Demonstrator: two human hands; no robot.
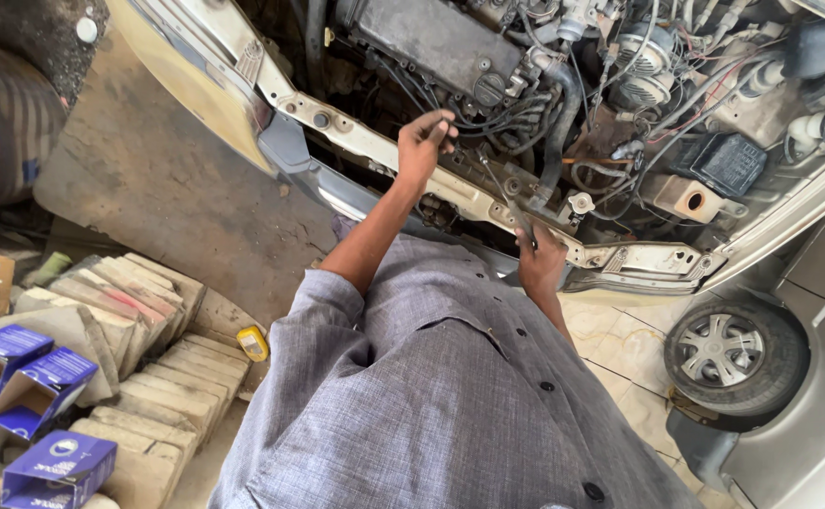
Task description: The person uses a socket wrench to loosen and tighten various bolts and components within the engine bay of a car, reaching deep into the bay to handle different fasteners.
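Observation:
I stand at the front of a car with its engine bay open. My left hand [423,141] reaches over the cream front crossbeam [356,137] and pinches a thin black cable [473,121] that runs toward the engine [436,42]. My right hand [539,258] rests lower on the same crossbeam near its right end, fingers closed around a dark slim tool [522,224] whose tip points up at the beam. A grey shirt covers my body below.
Hoses, wires and a black box [731,162] crowd the bay's right side. A car wheel [735,353] sits on the right. Stacked bricks [148,349], blue cartons [40,391] and a small yellow object [253,343] lie on the left. A dark drum [2,118] stands far left.

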